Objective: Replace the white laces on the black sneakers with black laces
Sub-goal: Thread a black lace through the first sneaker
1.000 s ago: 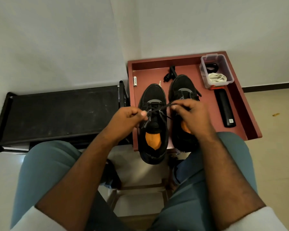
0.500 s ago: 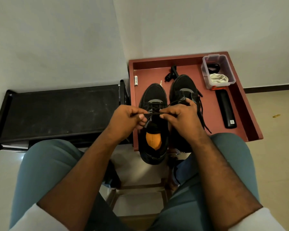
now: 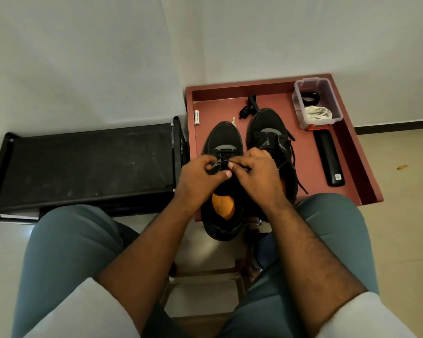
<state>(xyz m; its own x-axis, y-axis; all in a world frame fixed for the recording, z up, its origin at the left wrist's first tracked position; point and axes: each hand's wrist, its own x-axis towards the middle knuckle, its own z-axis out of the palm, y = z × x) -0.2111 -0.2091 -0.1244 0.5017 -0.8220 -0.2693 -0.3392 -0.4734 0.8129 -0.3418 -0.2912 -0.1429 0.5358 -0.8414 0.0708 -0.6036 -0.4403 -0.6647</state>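
Two black sneakers stand side by side on a red-brown tray table (image 3: 310,152). The left sneaker (image 3: 222,137) shows an orange insole; the right sneaker (image 3: 270,128) has black laces trailing off its right side. My left hand (image 3: 197,179) and my right hand (image 3: 257,176) meet over the left sneaker's eyelets, each pinching a black lace (image 3: 221,162) between thumb and fingers. The white laces (image 3: 319,113) lie bundled in a clear plastic box (image 3: 327,93) at the tray's back right.
A black remote-like bar (image 3: 329,159) lies right of the sneakers. A small white tube (image 3: 196,118) and a black clip (image 3: 248,108) sit at the tray's back. A low black bench (image 3: 83,164) stands to the left. My knees frame the tray's near edge.
My hands have drawn together over the left sneaker, from pulling the lace ends apart to pinching them close at the eyelets. The right sneaker's laces now hang free.
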